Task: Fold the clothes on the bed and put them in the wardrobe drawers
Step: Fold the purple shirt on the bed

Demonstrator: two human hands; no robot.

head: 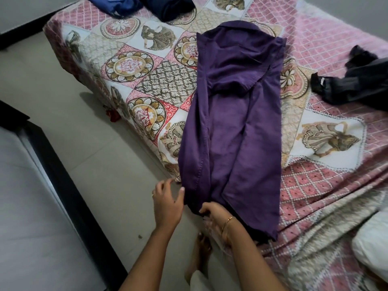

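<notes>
A purple shirt (233,122) lies lengthwise on the patterned bed (147,72), its sides and sleeves folded inward, collar at the far end. Its hem hangs at the bed's near edge. My right hand (214,215), a gold bangle on the wrist, grips the hem at its lower left corner. Just left of the shirt's edge is my left hand (168,202), fingers spread and relaxed, the thumb touching or nearly touching the cloth.
A blue garment (113,5) and a dark navy garment (170,7) lie at the bed's far end. A black garment (361,80) is at the right. A white pillow (371,253) is at lower right. Pale tiled floor (73,143) runs left of the bed.
</notes>
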